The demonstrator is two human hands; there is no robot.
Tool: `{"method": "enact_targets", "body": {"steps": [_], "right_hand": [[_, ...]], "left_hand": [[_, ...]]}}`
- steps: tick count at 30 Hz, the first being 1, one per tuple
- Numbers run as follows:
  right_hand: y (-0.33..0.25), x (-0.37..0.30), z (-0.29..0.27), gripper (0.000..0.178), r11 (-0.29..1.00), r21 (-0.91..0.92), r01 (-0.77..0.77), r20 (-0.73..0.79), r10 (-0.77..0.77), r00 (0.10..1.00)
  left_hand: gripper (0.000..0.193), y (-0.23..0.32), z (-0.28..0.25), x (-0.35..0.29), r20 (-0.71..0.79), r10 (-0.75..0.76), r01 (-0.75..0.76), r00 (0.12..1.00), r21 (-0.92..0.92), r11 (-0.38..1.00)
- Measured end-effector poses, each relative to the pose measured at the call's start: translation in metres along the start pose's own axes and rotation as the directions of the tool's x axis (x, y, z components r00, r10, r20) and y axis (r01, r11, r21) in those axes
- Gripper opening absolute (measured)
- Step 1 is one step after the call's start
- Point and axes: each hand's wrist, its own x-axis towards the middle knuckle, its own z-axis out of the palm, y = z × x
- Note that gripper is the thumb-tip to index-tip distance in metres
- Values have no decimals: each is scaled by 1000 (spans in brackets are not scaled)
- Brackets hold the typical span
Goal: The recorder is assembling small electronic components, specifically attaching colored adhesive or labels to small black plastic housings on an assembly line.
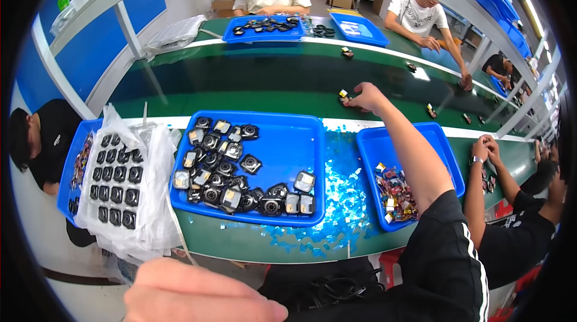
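Component (342, 98) on green belt (276, 101), just at fingers (362, 88) of right hand (372, 99)

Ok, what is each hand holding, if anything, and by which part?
The right hand is at the right edge of a small dark part; whether it grips cannot be told. Nothing shows in the left hand; its palm is hidden.
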Motion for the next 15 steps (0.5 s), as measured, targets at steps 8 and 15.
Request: {"method": "enact_targets", "body": {"steps": [8, 15], "right_hand": [[-176, -135, 91, 54, 317, 217, 923, 142, -946, 291], [-200, -158, 133, 60, 386, 91, 918, 464, -832, 304]], "left_hand": [[13, -17, -38, -31, -53, 263, -262, 963, 39, 964], [26, -86, -52, -55, 16, -143, 95, 990, 669, 737]]}}
